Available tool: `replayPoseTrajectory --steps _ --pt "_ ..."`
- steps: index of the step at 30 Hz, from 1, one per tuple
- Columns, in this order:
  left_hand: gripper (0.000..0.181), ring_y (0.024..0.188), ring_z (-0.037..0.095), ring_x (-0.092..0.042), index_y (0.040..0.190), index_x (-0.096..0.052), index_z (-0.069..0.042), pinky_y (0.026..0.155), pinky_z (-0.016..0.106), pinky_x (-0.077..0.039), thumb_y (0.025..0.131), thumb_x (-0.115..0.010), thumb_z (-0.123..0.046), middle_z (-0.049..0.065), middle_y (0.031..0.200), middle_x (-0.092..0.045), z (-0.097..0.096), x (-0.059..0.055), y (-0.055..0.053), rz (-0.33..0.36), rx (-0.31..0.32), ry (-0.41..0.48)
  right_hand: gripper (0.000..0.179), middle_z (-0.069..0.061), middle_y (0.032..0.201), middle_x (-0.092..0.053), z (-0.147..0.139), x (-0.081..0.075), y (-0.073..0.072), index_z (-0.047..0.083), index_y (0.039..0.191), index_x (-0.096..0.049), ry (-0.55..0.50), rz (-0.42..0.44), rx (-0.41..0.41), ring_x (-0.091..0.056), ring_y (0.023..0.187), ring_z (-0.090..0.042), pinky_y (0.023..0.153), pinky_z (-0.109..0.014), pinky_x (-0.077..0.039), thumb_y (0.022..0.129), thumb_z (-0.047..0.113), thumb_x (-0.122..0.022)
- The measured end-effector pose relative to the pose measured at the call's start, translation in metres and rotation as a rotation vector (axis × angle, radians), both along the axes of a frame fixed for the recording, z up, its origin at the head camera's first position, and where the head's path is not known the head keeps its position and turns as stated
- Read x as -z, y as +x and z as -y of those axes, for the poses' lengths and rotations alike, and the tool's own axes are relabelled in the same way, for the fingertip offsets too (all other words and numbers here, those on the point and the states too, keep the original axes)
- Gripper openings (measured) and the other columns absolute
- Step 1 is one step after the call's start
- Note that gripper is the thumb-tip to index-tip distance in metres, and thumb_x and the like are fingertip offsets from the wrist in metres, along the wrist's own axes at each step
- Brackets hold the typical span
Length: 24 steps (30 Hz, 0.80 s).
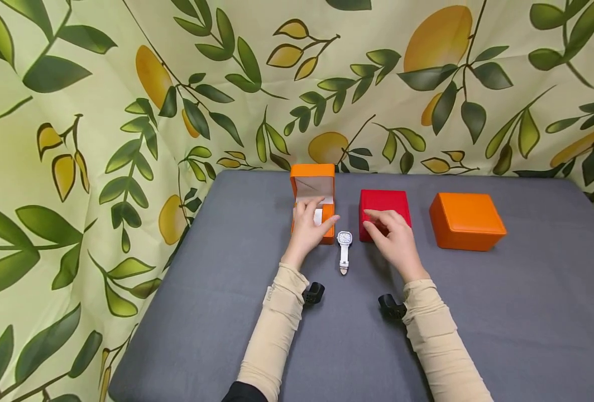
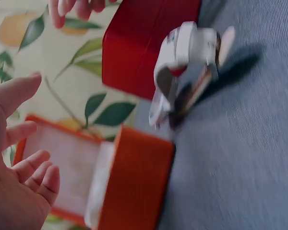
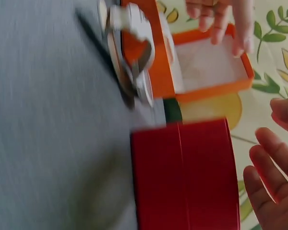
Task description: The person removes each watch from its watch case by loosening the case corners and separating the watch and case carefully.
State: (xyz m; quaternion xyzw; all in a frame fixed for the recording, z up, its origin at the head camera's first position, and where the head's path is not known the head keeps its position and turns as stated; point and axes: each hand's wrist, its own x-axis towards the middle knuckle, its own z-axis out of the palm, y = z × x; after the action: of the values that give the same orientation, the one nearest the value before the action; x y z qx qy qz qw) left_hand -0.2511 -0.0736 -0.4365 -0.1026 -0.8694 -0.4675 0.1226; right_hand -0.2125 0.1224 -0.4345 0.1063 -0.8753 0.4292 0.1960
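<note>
My left hand (image 1: 304,231) is above an orange watch box (image 1: 313,171) whose lid stands raised, showing a white lining. Its fingers are loosely bent and hold nothing, as the left wrist view confirms. Over the near part of a closed red box (image 1: 384,200) hovers my right hand (image 1: 396,243), likewise holding nothing. In the right wrist view its fingers (image 3: 269,172) are apart from the red box's side. Between the two boxes, nearer to me, lies a white wristwatch (image 1: 344,239); its strap (image 2: 185,43) arches up off the table.
A second orange box (image 1: 468,218), closed, stands on the right of the red one. All rest on a grey padded table (image 1: 216,312). Behind and to the left hangs cloth (image 1: 257,84) printed with leaves and fruit. Each wrist carries a black camera (image 1: 391,306).
</note>
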Motion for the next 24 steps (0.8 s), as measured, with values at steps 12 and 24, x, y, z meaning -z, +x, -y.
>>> replayPoseTrajectory --steps 12,24 --pt "0.067 0.134 0.025 -0.03 0.144 -0.035 -0.027 0.104 0.04 -0.04 0.085 -0.062 -0.045 0.009 0.148 -0.03 -0.043 -0.019 -0.002 0.008 0.265 -0.406 0.041 -0.019 0.129 -0.05 -0.035 0.0 -0.009 0.006 0.125 -0.057 0.089 0.008 -0.019 -0.042 0.117 -0.036 0.095 -0.058 -0.038 0.086 0.018 -0.064" --pt "0.056 0.134 0.023 -0.032 0.143 -0.035 -0.035 0.104 0.041 -0.04 0.091 -0.049 -0.05 0.001 0.153 -0.026 -0.057 -0.018 -0.014 0.016 0.332 -0.736 0.045 -0.022 0.135 -0.048 -0.052 0.006 -0.028 0.002 0.126 -0.054 0.239 0.085 -0.087 -0.037 0.123 -0.043 0.102 -0.06 -0.03 0.086 0.019 -0.064"
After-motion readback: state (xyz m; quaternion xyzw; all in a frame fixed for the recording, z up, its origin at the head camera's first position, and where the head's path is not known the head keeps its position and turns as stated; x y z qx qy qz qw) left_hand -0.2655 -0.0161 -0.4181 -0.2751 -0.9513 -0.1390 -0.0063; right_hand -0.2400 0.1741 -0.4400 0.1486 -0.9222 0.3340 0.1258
